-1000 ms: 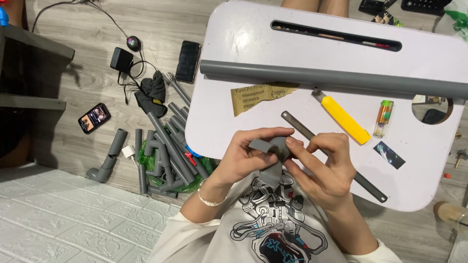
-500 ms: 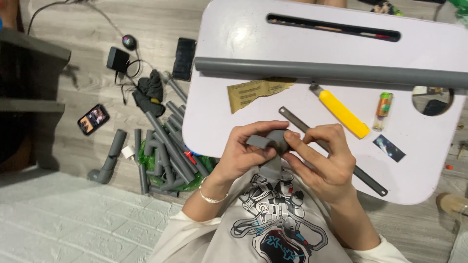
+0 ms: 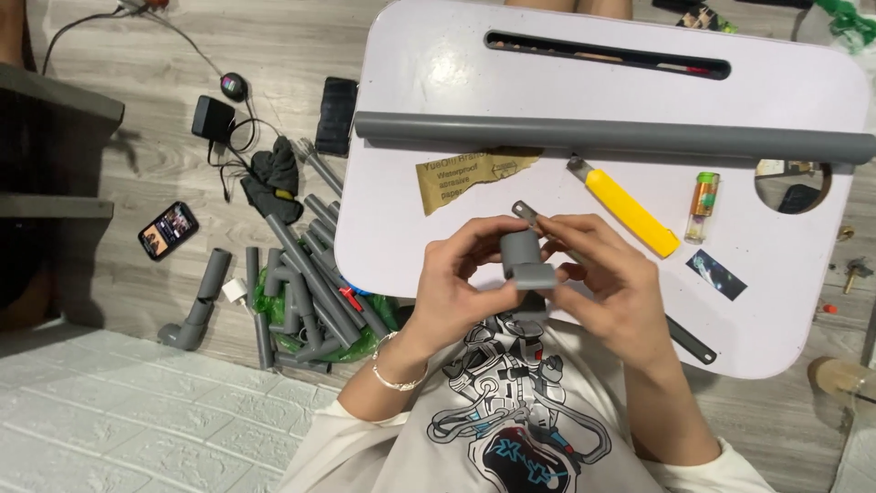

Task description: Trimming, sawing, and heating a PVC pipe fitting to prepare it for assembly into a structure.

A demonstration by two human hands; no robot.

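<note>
Raised since — two hands (image 3: 538, 283), one fitting (image 3: 525, 258).

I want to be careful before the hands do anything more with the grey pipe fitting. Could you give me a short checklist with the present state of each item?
1. Both hands on the grey pipe fitting: ok, left hand and right hand grip it from either side.
2. Fitting held over the white lap table: ok, above its near edge.
3. Yellow utility knife apart from the fingers: ok, lying on the table.
4. Knife blade retracted: cannot tell.
5. Long grey pipe resting steady: ok, flat across the table.
6. Fitting's opening unblocked: cannot tell.
</note>
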